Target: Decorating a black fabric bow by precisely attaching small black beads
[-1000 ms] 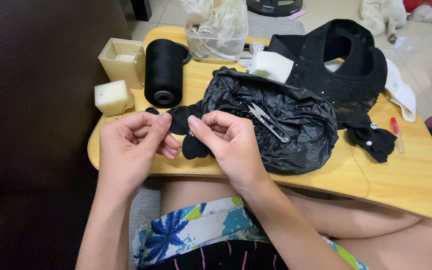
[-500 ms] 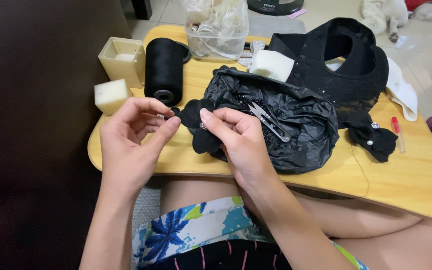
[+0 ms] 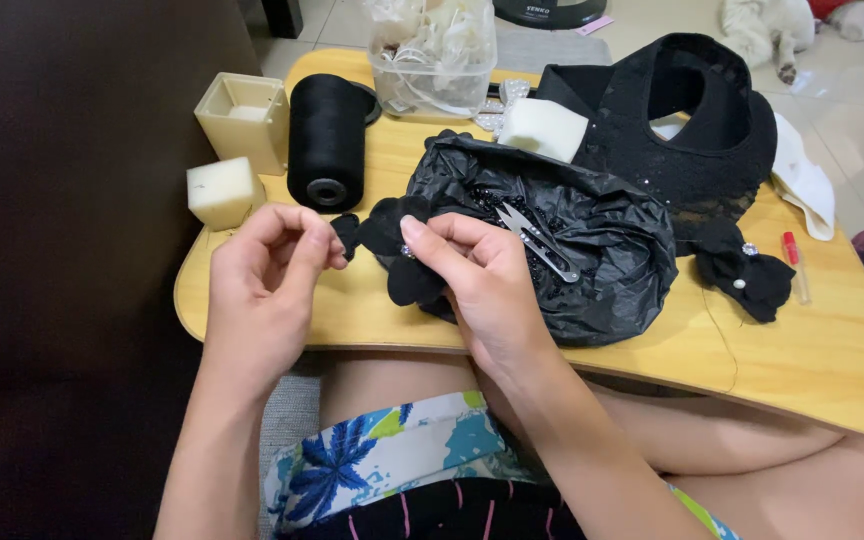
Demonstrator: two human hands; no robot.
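My right hand [image 3: 480,292] pinches a black fabric flower [image 3: 399,250] with a small shiny bead at its centre, held just above the wooden lap table [image 3: 652,370]. My left hand [image 3: 264,290] is beside it on the left, fingers curled, thumb and forefinger touching the flower's left petal; whether it holds a needle is too small to tell. Right behind the flower lies a crumpled black plastic bag [image 3: 592,250] with beads and a pair of metal thread snips [image 3: 540,240] on top.
A black thread spool [image 3: 326,140], a cream square box [image 3: 242,118] and a foam block [image 3: 222,190] stand at the table's left. A clear tub [image 3: 437,55], white sponge [image 3: 544,128], black lace collar [image 3: 682,130], another black flower [image 3: 742,270] and red pen [image 3: 792,262] lie behind and right.
Both hands have lifted slightly and drawn apart, and the flower has turned so its beaded centre now shows between the right fingers.
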